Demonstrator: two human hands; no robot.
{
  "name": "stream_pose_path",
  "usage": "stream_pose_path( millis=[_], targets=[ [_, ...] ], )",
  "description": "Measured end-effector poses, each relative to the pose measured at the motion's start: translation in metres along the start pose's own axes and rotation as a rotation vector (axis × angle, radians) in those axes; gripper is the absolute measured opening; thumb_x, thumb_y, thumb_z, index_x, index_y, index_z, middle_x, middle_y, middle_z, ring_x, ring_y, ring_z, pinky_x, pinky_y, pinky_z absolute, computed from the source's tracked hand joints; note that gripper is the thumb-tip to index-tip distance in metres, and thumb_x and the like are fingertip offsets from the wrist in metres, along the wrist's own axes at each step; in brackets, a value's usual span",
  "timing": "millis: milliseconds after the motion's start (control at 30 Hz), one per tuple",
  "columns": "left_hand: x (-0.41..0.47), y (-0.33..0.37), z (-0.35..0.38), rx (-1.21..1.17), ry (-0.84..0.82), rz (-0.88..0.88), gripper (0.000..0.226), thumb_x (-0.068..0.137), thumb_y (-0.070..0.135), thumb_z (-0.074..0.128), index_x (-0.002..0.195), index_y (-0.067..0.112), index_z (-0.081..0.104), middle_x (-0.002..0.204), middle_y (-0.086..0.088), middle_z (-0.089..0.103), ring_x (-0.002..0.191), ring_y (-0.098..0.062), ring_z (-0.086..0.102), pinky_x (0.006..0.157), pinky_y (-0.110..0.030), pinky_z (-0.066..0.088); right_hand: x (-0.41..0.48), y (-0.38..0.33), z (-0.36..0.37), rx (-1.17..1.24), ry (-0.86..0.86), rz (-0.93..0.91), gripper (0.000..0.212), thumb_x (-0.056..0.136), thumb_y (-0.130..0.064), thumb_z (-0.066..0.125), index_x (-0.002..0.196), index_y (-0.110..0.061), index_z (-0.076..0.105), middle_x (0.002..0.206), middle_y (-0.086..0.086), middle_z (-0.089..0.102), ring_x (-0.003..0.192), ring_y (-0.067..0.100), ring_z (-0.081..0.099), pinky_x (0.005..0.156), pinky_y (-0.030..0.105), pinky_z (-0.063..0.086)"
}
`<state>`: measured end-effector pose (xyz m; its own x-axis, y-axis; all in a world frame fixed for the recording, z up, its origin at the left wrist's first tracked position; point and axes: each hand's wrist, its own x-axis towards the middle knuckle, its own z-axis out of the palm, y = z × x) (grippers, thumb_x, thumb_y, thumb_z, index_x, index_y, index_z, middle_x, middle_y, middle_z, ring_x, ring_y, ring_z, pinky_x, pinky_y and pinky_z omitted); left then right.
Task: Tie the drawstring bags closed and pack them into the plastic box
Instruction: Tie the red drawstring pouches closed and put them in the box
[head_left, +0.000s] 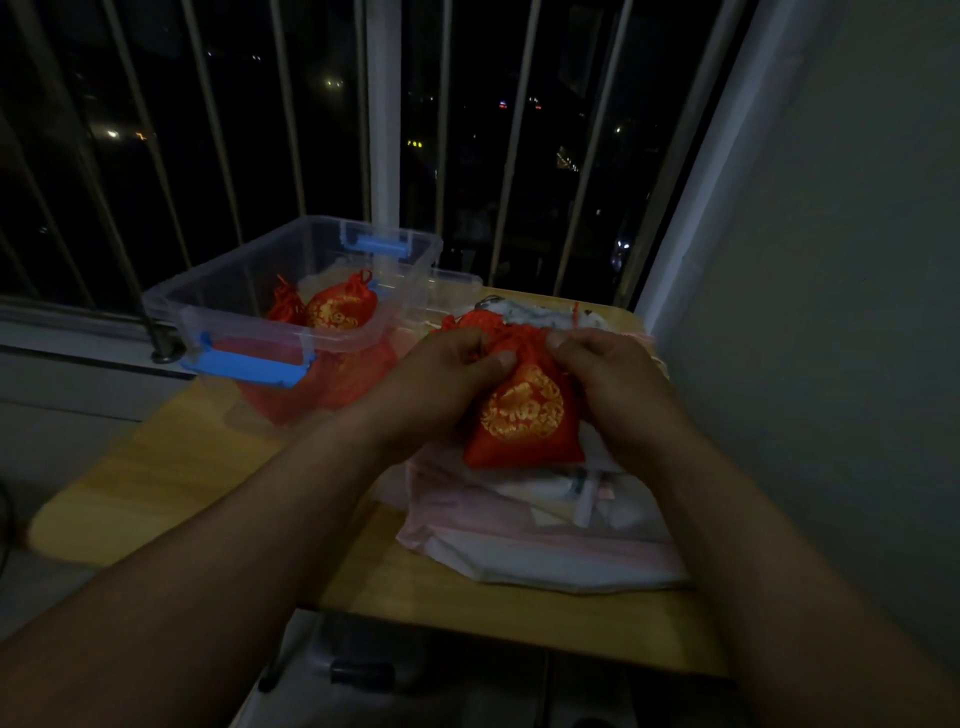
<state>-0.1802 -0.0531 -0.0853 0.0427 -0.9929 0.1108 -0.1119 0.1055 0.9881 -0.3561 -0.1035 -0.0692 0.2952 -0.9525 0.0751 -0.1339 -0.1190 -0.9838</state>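
Red drawstring bag (524, 415) between hands, neck up. Left hand (447, 379) and right hand (613, 379) pinch gathered neck either side. Plastic box (291, 306) left, near, on counter (171, 467).

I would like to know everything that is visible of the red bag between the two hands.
The red bag is a small, full-looking pouch of shiny cloth with a round gold pattern on its front. Its neck is gathered, with red cord at the top. It is held roughly upright over pale plastic packets on the wooden table. The left hand and the right hand pinch its neck from either side.
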Motion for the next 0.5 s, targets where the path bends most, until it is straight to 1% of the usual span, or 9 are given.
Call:
stream_pose_path(
  millis=[33, 100, 200, 233, 300, 367, 400, 433, 500],
  targets=[
    [0.001, -0.001, -0.001, 0.002, 0.041, 0.008, 0.017, 0.104, 0.023, 0.059, 0.112, 0.013, 0.07, 0.099, -0.003, 0.078, 0.088, -0.015, 0.074, 0.073, -0.029, 0.058, -0.001, -0.001, -0.001, 0.057, -0.054, 0.055, 0.023, 0.101, -0.03, 0.061, 0.113, -0.014, 0.073, 0.104, 0.006, 0.079, 0.098, 0.023, 0.075, 0.095, 0.049, 0.058],
    [0.003, -0.004, -0.004, -0.024, 0.093, 0.033, 0.017, 0.105, 0.023, 0.058, 0.115, 0.018, 0.07, 0.105, -0.003, 0.078, 0.096, -0.017, 0.076, 0.082, -0.034, 0.06, -0.005, -0.003, -0.003, 0.06, -0.164, 0.11, 0.027, 0.1, -0.032, 0.063, 0.116, -0.013, 0.074, 0.107, 0.006, 0.079, 0.102, 0.024, 0.075, 0.096, 0.048, 0.058],
    [0.006, -0.008, -0.005, -0.012, 0.164, 0.066, 0.016, 0.105, 0.023, 0.059, 0.114, 0.02, 0.071, 0.106, -0.002, 0.079, 0.1, -0.018, 0.075, 0.092, -0.04, 0.059, -0.008, -0.004, -0.004, -0.152, -0.195, 0.073, 0.022, 0.096, -0.032, 0.068, 0.097, -0.013, 0.078, 0.098, 0.008, 0.079, 0.097, 0.03, 0.075, 0.09, 0.05, 0.06],
    [0.008, -0.011, -0.005, 0.002, 0.184, 0.07, 0.016, 0.104, 0.023, 0.059, 0.113, 0.02, 0.072, 0.105, -0.001, 0.079, 0.099, -0.017, 0.075, 0.092, -0.04, 0.059, -0.008, -0.003, -0.004, -0.183, -0.178, 0.05, 0.021, 0.097, -0.03, 0.068, 0.092, -0.012, 0.077, 0.095, 0.009, 0.079, 0.093, 0.029, 0.075, 0.085, 0.047, 0.061],
    [0.009, -0.013, -0.004, 0.009, 0.227, 0.059, 0.016, 0.105, 0.026, 0.059, 0.108, 0.018, 0.072, 0.1, -0.001, 0.079, 0.095, -0.017, 0.076, 0.09, -0.04, 0.059, -0.009, -0.004, -0.003, -0.196, -0.144, 0.018, 0.023, 0.099, -0.026, 0.066, 0.091, -0.006, 0.074, 0.089, 0.009, 0.078, 0.083, 0.021, 0.074, 0.068, 0.035, 0.062],
    [0.01, -0.015, -0.007, 0.011, 0.273, 0.029, 0.026, 0.106, 0.034, 0.055, 0.104, 0.014, 0.072, 0.096, -0.005, 0.078, 0.092, -0.021, 0.075, 0.088, -0.042, 0.06, -0.007, -0.005, -0.002, -0.208, -0.101, -0.008, 0.023, 0.1, -0.023, 0.064, 0.086, -0.007, 0.071, 0.072, -0.002, 0.075, 0.066, 0.008, 0.069, 0.051, 0.023, 0.053],
    [0.01, -0.016, -0.008, 0.017, 0.293, 0.01, 0.034, 0.108, 0.037, 0.05, 0.105, 0.011, 0.071, 0.091, -0.007, 0.077, 0.086, -0.021, 0.075, 0.083, -0.037, 0.061, -0.005, -0.007, -0.001, -0.216, -0.073, -0.023, 0.023, 0.101, -0.022, 0.063, 0.082, -0.009, 0.069, 0.061, -0.008, 0.069, 0.056, 0.003, 0.064, 0.047, 0.019, 0.047],
    [0.01, -0.017, -0.01, 0.016, 0.313, -0.014, 0.039, 0.11, 0.037, 0.045, 0.105, 0.007, 0.068, 0.083, -0.007, 0.074, 0.075, -0.019, 0.073, 0.072, -0.03, 0.059, -0.001, -0.01, 0.0, -0.215, -0.044, -0.038, 0.025, 0.101, -0.022, 0.062, 0.079, -0.012, 0.068, 0.057, -0.01, 0.065, 0.052, 0.002, 0.06, 0.046, 0.018, 0.044],
    [0.006, -0.019, -0.008, -0.038, 0.32, -0.076, 0.039, 0.112, 0.03, 0.037, 0.106, 0.001, 0.062, 0.065, -0.007, 0.064, 0.05, -0.016, 0.062, 0.049, -0.021, 0.049, 0.01, -0.019, 0.005, -0.157, 0.031, -0.039, 0.024, 0.099, -0.025, 0.064, 0.076, -0.019, 0.069, 0.068, -0.005, 0.069, 0.062, 0.01, 0.064, 0.054, 0.023, 0.046]
  ],
)
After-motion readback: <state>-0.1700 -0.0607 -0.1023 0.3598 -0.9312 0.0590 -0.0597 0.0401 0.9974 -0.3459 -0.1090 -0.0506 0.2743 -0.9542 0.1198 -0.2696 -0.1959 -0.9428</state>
